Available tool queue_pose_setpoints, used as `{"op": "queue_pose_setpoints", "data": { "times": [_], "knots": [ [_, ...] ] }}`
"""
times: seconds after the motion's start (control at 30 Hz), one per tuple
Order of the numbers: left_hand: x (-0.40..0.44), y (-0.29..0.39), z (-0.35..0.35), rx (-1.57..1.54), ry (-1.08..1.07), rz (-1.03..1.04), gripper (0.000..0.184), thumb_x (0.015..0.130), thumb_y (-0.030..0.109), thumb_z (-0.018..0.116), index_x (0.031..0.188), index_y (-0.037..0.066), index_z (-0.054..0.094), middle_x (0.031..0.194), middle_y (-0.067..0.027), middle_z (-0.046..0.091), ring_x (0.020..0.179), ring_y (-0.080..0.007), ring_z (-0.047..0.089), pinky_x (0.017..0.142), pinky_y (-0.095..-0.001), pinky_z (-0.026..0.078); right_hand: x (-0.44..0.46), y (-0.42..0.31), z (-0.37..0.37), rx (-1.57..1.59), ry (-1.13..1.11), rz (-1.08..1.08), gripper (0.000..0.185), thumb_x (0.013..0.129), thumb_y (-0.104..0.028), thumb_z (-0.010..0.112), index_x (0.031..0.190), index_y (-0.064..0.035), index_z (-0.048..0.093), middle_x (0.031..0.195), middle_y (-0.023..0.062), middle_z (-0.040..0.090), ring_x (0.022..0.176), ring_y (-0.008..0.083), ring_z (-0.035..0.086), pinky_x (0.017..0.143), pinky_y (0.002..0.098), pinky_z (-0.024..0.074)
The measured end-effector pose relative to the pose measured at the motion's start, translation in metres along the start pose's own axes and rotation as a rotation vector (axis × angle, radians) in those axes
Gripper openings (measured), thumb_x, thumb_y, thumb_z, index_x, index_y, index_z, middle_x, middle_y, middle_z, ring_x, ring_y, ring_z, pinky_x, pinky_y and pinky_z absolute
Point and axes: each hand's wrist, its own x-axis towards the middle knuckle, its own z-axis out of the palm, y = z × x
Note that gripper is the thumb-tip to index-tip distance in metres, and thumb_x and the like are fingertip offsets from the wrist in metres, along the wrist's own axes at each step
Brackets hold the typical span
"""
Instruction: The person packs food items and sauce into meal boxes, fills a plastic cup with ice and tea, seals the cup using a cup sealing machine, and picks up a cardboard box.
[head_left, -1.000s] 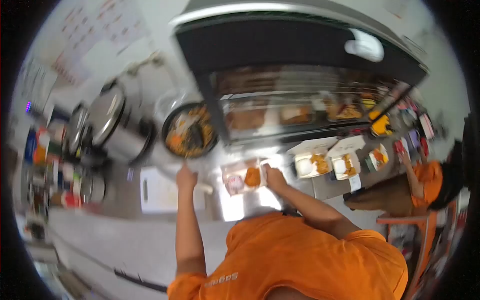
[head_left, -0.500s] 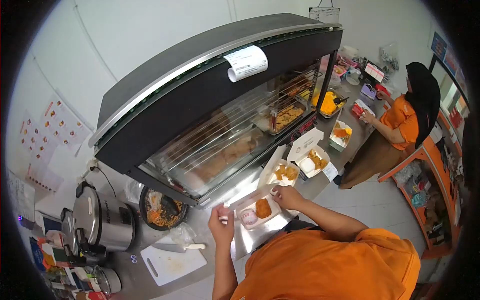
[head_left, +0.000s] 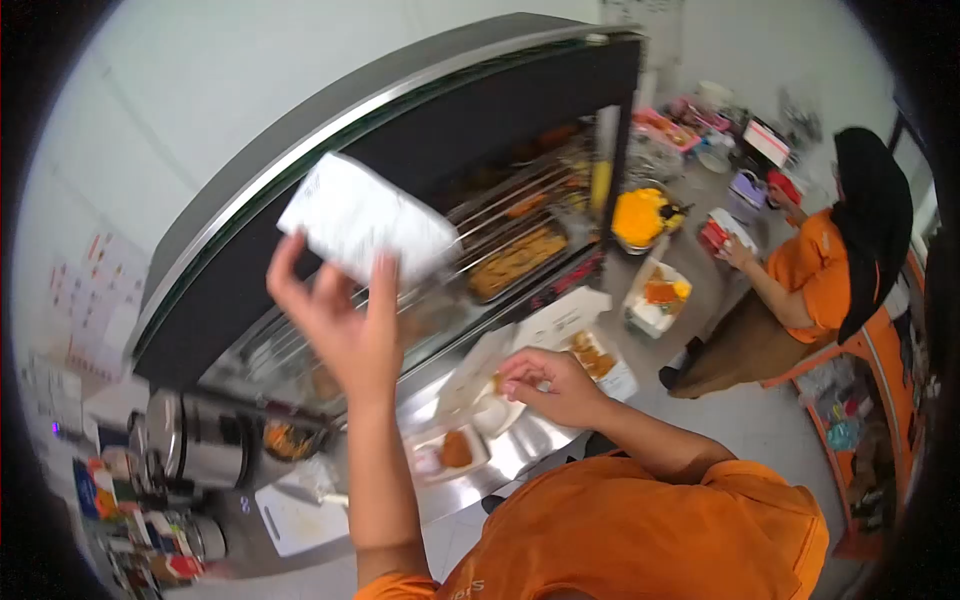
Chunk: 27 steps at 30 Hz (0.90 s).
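My left hand (head_left: 350, 320) is raised in front of the warmer, with a white printed receipt (head_left: 365, 220) between its thumb and fingers. The paper is slightly curled and blurred. Over the open food boxes, my right hand (head_left: 555, 388) has its fingers drawn together; whatever may be in them is too small to make out. Below it stands an open carton (head_left: 492, 412), partly covered by the hand. To the left, another carton (head_left: 475, 465) holds a piece of fried chicken (head_left: 456, 449) and a pale round wrapped item (head_left: 428, 461).
A glass food warmer (head_left: 480, 130) stands along the counter. Farther right are a carton of fried pieces (head_left: 620, 383), another filled carton (head_left: 657, 318) and a bowl of yellow food (head_left: 640, 218). A co-worker (head_left: 820, 265) stands there. A cutting board (head_left: 295, 518) lies left.
My left hand has risen from the near carton to the receipt, which has come off the warmer's front. My right hand has moved from the near carton's lid to the neighbouring carton.
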Motion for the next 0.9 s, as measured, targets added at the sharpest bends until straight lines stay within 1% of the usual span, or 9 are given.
{"op": "queue_pose_setpoints", "data": {
  "times": [0.13, 0.2, 0.23, 0.3, 0.37, 0.43, 0.67, 0.73, 0.9],
  "knots": [
    [-0.108, -0.019, 0.102, 0.038, -0.150, -0.303, 0.083, 0.083, -0.010, 0.072, 0.149, 0.006, 0.023, 0.135, -0.0201, 0.053, 0.110, -0.0230, 0.066, 0.081, -0.0269, 0.056, -0.011, -0.027, -0.121, -0.101, 0.167, -0.296, 0.029, 0.097, -0.014, 0.069, 0.120, 0.0004, 0.059, 0.113, 0.0053, 0.068, 0.104, 0.0079, 0.061, 0.089, 0.0244, 0.0469],
    [-0.155, -0.031, 0.155, -0.120, -0.217, -0.571, 0.087, 0.084, -0.009, 0.072, 0.150, 0.010, 0.018, 0.104, -0.0177, 0.071, 0.090, -0.0176, 0.071, 0.069, -0.0229, 0.055, -0.010, -0.008, -0.170, 0.065, 0.138, -0.048, 0.024, 0.099, -0.012, 0.066, 0.117, 0.0005, 0.058, 0.109, 0.0039, 0.067, 0.101, 0.0067, 0.060, 0.088, 0.0247, 0.0470],
    [-0.182, -0.058, 0.180, -0.216, -0.119, -0.552, 0.087, 0.084, -0.010, 0.073, 0.148, 0.011, 0.019, 0.116, -0.0223, 0.067, 0.087, -0.0153, 0.070, 0.068, -0.0231, 0.055, -0.009, 0.003, -0.192, 0.145, 0.119, 0.074, 0.021, 0.100, -0.010, 0.064, 0.116, 0.0006, 0.058, 0.108, 0.0032, 0.066, 0.100, 0.0060, 0.059, 0.087, 0.0249, 0.0470],
    [-0.222, -0.098, 0.200, -0.270, -0.313, -0.867, 0.061, 0.094, 0.009, 0.068, 0.146, 0.007, 0.035, 0.149, -0.0173, 0.045, 0.124, -0.0223, 0.057, 0.105, -0.0376, 0.046, -0.006, 0.029, -0.216, 0.169, 0.294, -0.016, 0.023, 0.098, -0.019, 0.065, 0.110, -0.0006, 0.061, 0.091, 0.0094, 0.067, 0.082, 0.0135, 0.064, 0.076, 0.0299, 0.0512],
    [-0.248, -0.115, 0.220, -0.612, -0.451, -1.198, 0.072, 0.097, 0.043, 0.062, 0.150, 0.003, 0.034, 0.148, -0.0100, 0.046, 0.139, -0.0241, 0.043, 0.112, -0.0402, 0.037, -0.005, 0.036, -0.248, 0.048, 0.233, 0.039, 0.022, 0.098, -0.020, 0.065, 0.109, -0.0008, 0.061, 0.085, 0.0092, 0.066, 0.078, 0.0131, 0.064, 0.072, 0.0304, 0.0509],
    [-0.221, -0.098, 0.258, -0.767, -0.357, -1.448, 0.073, 0.102, 0.044, 0.055, 0.157, 0.004, 0.028, 0.155, -0.0101, 0.042, 0.142, -0.0270, 0.041, 0.120, -0.0443, 0.029, -0.004, 0.043, -0.269, -0.010, 0.237, -0.011, 0.019, 0.099, -0.017, 0.064, 0.111, -0.0020, 0.060, 0.086, 0.0071, 0.066, 0.076, 0.0098, 0.061, 0.067, 0.0288, 0.0490],
    [-0.139, -0.129, 0.386, -0.597, -0.233, -1.126, 0.055, 0.107, 0.042, 0.046, 0.142, 0.000, 0.045, 0.130, -0.0186, 0.064, 0.115, -0.0285, 0.062, 0.103, -0.0436, 0.048, 0.043, 0.096, -0.427, -0.244, 0.394, -0.006, 0.006, 0.092, -0.009, 0.069, 0.092, -0.0035, 0.067, 0.085, 0.0013, 0.067, 0.080, 0.0084, 0.061, 0.070, 0.0288, 0.0497],
    [-0.137, -0.176, 0.415, -0.261, -0.466, -0.826, 0.041, 0.108, 0.031, 0.045, 0.135, 0.000, 0.050, 0.115, -0.0157, 0.072, 0.108, -0.0261, 0.065, 0.093, -0.0412, 0.050, 0.081, 0.179, -0.519, -0.902, 0.673, 0.176, 0.009, 0.087, -0.011, 0.064, 0.094, -0.0064, 0.069, 0.092, 0.0064, 0.072, 0.090, 0.0234, 0.065, 0.075, 0.0411, 0.0505],
    [-0.141, -0.271, 0.499, 0.359, -0.785, -0.524, 0.034, 0.103, 0.018, 0.049, 0.129, -0.003, 0.051, 0.113, -0.0279, 0.067, 0.109, -0.0439, 0.062, 0.091, -0.0472, 0.049, 0.110, 0.262, -0.612, -1.702, 0.223, 0.512, 0.019, 0.087, -0.017, 0.061, 0.101, -0.0155, 0.074, 0.104, 0.0031, 0.072, 0.115, 0.0263, 0.056, 0.091, 0.0466, 0.0425]
  ]
}}
